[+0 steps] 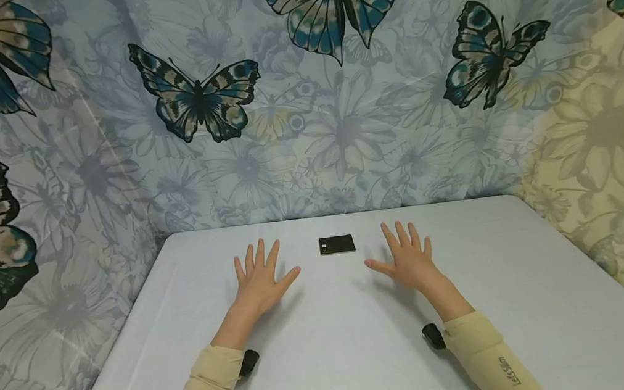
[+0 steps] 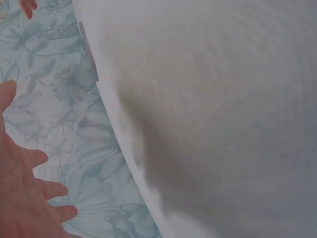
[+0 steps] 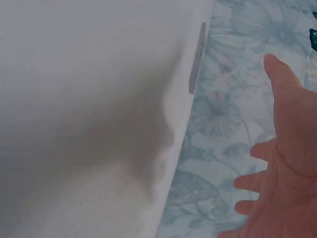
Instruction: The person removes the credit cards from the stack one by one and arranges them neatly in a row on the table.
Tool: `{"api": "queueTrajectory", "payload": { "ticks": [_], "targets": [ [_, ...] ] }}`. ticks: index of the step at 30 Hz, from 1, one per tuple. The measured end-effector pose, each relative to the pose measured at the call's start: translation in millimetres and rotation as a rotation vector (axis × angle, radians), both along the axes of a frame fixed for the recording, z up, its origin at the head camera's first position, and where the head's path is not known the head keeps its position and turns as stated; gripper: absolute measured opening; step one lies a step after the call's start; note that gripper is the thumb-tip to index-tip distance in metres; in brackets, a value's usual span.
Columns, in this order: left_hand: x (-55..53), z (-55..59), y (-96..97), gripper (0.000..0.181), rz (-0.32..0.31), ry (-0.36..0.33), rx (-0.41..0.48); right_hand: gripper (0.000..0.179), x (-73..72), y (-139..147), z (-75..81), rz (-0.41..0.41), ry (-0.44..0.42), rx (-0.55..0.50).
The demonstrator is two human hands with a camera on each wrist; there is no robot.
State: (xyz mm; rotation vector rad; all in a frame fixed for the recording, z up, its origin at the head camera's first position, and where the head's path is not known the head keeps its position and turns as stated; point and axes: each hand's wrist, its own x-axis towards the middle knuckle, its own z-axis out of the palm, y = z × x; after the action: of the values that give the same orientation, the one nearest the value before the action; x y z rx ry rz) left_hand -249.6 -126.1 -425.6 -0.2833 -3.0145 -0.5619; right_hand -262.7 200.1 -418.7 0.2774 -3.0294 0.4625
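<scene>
A black card [image 1: 337,245] with a small pale square and faint lettering lies flat near the far side of the white table. To its left is my left hand [image 1: 260,281], held above the table with fingers straight and spread. My right hand [image 1: 408,262] mirrors it on the card's right, fingers also spread, holding nothing. Neither hand touches the card. From the left wrist, the card [image 2: 89,52] appears as a thin dark strip beside the table's edge; the right wrist view shows the card [image 3: 197,59] edge-on too, with my right palm [image 3: 297,129] at the side.
The white table [image 1: 348,353] meets a cloth backdrop [image 1: 340,137] printed with flowers and butterflies behind it and at both sides. A small black device [image 1: 249,363] sits at the left wrist, and another black device [image 1: 433,336] at the right. Both forearms wear beige sleeves [image 1: 487,353].
</scene>
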Motion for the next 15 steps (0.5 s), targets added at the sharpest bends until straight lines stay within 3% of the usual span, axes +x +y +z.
{"api": "queueTrajectory", "payload": {
  "ticks": [4, 10, 15],
  "targets": [
    [1.0, -0.2, 0.4, 0.089, -0.012, 0.006, 0.042, 0.100, -0.9, 1, -5.2, 0.041, 0.020, -0.034],
    [1.6, -0.7, 1.4, 0.093, -0.033, 0.000, 0.128, 0.100, -2.3, 4, -10.6, 0.101, -0.014, -0.166],
    [2.4, -2.6, 2.0, 0.096, -0.036, -0.025, 0.252, 0.094, -4.8, 4, -14.8, 0.141, -0.003, -0.258]
  ]
}}
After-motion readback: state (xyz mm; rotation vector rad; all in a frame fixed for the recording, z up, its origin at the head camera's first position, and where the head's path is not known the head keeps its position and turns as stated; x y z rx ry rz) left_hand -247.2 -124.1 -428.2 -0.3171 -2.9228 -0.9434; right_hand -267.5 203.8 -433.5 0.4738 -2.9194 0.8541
